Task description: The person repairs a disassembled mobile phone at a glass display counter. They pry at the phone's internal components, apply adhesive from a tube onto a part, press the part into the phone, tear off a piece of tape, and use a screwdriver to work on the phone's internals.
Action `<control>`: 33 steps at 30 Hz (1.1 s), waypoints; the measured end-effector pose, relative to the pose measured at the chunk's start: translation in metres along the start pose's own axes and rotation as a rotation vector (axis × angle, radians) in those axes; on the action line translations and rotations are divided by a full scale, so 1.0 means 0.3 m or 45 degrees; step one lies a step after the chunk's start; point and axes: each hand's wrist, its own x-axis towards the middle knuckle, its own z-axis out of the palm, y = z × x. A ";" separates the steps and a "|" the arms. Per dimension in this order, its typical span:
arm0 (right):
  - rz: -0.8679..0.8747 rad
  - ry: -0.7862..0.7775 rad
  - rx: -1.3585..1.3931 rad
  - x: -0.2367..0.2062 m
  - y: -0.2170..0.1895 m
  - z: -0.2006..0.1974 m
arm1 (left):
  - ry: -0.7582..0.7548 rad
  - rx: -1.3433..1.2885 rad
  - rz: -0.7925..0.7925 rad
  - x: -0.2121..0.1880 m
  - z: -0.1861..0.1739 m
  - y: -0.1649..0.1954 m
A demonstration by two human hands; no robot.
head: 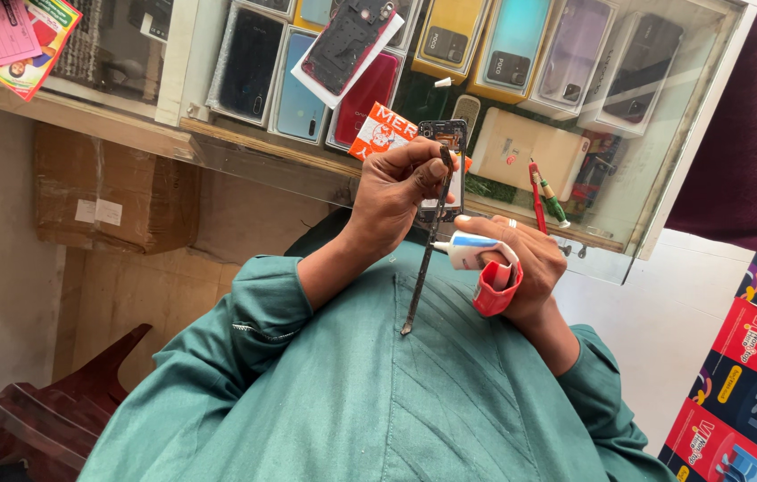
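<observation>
glass counter (245,161) beyond; left hand (396,192) raised gripping tweezers (425,250).

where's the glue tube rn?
Head view, right of centre: the glue tube is in the right hand, nozzle toward the opened phone held by the left hand.

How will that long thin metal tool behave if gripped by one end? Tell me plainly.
The thin metal tool looks stiff: it runs straight from the left hand to its tip. Slim, so probably light; bare metal may slip or pivot in a loose pinch. Laid down, it might roll. The right hand holds a small tube.
</observation>
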 end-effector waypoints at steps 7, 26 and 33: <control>0.003 0.014 0.000 -0.002 0.004 -0.005 | -0.010 0.012 0.037 0.002 0.012 0.012; -0.081 -0.033 -0.013 -0.002 0.004 -0.014 | 0.007 0.059 0.098 0.023 0.024 0.027; -0.007 -0.058 0.018 0.002 0.000 -0.024 | 0.032 0.024 0.110 0.030 0.038 0.039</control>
